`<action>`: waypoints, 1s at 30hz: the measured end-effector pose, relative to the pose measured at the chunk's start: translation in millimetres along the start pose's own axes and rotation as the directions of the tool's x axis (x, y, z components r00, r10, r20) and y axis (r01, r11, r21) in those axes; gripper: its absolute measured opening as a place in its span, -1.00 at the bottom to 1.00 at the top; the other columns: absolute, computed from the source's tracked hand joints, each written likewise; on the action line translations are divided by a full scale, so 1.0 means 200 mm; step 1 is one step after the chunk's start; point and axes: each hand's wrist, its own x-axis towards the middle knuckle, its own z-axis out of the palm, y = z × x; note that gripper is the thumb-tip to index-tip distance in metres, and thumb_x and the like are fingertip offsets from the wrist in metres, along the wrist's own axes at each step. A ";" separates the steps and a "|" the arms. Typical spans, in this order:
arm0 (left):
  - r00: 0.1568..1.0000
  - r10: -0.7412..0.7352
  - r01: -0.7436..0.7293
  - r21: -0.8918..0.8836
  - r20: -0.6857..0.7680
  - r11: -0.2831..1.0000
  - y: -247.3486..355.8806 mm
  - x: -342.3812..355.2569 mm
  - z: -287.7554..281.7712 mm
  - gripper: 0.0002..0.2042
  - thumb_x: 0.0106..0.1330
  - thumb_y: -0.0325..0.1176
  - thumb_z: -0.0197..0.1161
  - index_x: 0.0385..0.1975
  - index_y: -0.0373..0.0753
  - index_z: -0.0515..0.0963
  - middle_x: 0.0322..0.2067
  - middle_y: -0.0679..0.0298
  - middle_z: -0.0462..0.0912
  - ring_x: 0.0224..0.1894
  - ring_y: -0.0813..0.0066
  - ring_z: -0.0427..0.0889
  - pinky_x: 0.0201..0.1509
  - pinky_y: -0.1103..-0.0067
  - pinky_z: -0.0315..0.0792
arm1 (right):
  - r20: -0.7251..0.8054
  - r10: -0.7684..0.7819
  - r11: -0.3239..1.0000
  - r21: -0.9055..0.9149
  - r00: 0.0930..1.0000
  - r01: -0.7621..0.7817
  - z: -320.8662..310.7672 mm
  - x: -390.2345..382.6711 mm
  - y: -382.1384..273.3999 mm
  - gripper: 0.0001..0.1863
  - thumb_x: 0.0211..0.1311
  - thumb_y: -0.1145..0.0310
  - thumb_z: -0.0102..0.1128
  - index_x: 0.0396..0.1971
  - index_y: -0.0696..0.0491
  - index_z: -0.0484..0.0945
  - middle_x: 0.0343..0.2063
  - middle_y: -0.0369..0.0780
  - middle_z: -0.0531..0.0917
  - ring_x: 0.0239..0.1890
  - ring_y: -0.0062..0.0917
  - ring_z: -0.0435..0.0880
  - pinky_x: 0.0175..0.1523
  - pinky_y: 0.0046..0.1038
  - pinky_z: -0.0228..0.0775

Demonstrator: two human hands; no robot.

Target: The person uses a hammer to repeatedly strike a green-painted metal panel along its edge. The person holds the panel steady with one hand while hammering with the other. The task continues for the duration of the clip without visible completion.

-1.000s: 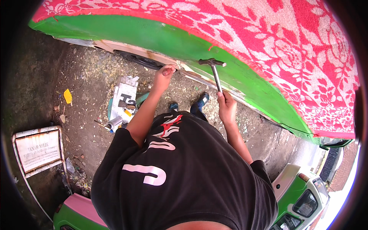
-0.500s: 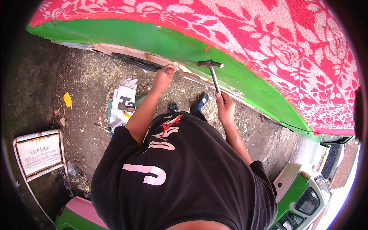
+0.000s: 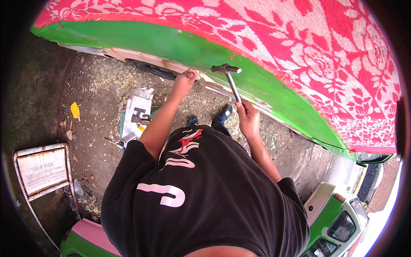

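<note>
My right hand (image 3: 249,121) is closed around the handle of a hammer (image 3: 233,86). The hammer's dark metal head is raised in front of the green car body panel (image 3: 184,42), to the right of my other hand. Held up against the panel's lower edge, my left hand (image 3: 183,85) is a fist around a tool with a round brown end (image 3: 190,75); the rest of that tool is hidden. Around the fist, the panel's lower strip shows bare, scraped and beige patches. A gap separates the hammer head from the brown end.
A red and white floral cloth (image 3: 265,25) covers the car's top. A dark wheel (image 3: 154,70) sits under the panel. White sheet material (image 3: 139,100) and a metal can (image 3: 127,139) lie on the littered ground. Behind me stand a white sign (image 3: 43,171) and another green vehicle (image 3: 342,225).
The hammer has moved left, toward my left fist, with my right hand shifting slightly left and up. My left hand stays in nearly the same place.
</note>
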 end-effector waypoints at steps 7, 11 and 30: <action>0.997 0.056 -0.061 -0.105 -0.047 0.993 -0.04 -0.02 0.01 -0.94 0.25 -0.57 0.22 -0.33 -0.31 0.50 -0.31 0.19 0.67 -0.25 0.38 0.64 -0.08 0.57 0.47 | 0.011 -0.009 1.000 0.006 1.000 0.009 0.01 0.00 0.04 -0.67 0.34 0.17 0.19 -0.23 0.18 0.61 -0.65 -0.12 0.54 -0.61 -0.49 0.48 -0.44 -0.40 0.33; 1.000 -0.005 0.003 -0.125 -0.015 0.992 -0.06 -0.02 0.00 -0.94 0.25 -0.60 0.21 -0.34 -0.30 0.50 -0.24 0.25 0.69 -0.16 0.50 0.63 0.00 0.58 0.46 | 0.004 -0.014 1.000 0.012 1.000 0.014 0.02 -0.01 0.07 -0.67 0.34 0.17 0.19 -0.23 0.18 0.61 -0.65 -0.12 0.54 -0.62 -0.48 0.47 -0.44 -0.39 0.33; 0.999 0.039 -0.038 0.240 0.000 0.970 0.10 0.06 0.06 -0.83 0.29 -0.34 0.20 -0.23 -0.29 0.54 -0.38 -0.06 0.64 -0.30 -0.08 0.63 -0.26 0.23 0.48 | -0.016 -0.340 0.924 -0.194 0.940 0.330 0.16 0.05 0.02 -0.70 0.38 0.29 0.13 -0.02 0.16 0.56 -0.56 -0.04 0.63 -0.55 -0.28 0.66 -0.39 -0.32 0.45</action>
